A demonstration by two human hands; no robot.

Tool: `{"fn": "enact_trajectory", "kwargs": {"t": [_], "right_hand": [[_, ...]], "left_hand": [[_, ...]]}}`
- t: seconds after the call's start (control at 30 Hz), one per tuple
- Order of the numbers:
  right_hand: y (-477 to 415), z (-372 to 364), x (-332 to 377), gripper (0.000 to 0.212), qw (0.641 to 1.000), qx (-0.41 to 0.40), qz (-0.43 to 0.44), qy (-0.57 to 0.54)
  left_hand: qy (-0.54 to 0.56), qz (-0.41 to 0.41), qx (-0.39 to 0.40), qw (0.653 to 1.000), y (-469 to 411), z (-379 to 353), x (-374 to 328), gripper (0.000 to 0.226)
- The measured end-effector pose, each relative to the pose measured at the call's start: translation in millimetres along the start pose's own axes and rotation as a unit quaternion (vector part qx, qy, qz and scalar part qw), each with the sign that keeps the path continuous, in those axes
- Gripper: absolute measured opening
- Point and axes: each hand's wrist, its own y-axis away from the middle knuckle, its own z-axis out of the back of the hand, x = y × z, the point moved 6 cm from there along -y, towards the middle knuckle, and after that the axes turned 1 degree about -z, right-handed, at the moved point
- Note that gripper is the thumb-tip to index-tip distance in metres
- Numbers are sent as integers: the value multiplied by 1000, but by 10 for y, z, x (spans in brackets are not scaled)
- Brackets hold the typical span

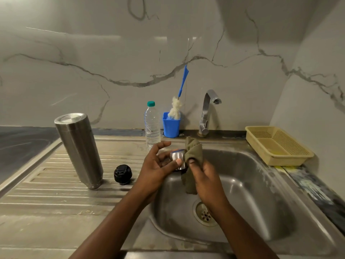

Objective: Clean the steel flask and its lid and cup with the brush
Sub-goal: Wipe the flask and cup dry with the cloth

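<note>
Left grip [158, 162] pinches cup [177, 156] over sink's [270, 193] left rim, axis roughly sideways. Right grip [204, 171] clutches cloth [194, 152], pressed against cup's right end.

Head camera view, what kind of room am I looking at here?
Most likely a home kitchen, at the washing-up spot: a steel sink with a ribbed drainboard, a tap against the marble-look wall, and a bottle brush standing in a blue holder.
</note>
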Motion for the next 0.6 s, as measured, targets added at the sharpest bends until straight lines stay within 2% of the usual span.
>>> {"fn": "enact_trajectory", "kwargs": {"t": [0.07,0.17,0.23,0.3,0.43,0.5,0.6], "right_hand": [[33,-30,74,24,996,32,65,49],[49,-48,132,45,992,47,100,68],[23,-16,141,34,995,32,84,35],[-12,21,109,21,999,1,17,-41],[-57,30,-15,24,992,-2,-56,-114],[-41,17,-18,22,993,-1,-49,-110],[-3,19,59,17,998,-1,19,-53]], "left_hand": [[-10,-2,1,1000,23,-12,15,55],[-4,-6,22,1000,53,-84,12,50],[19,0,35,999,59,-112,14,51],[41,8,49,998,54,-111,27,57],[81,27,23,996,33,-83,55,51],[104,42,-11,994,25,-60,83,41],[45,31,-47,997,21,-27,96,41]]}}
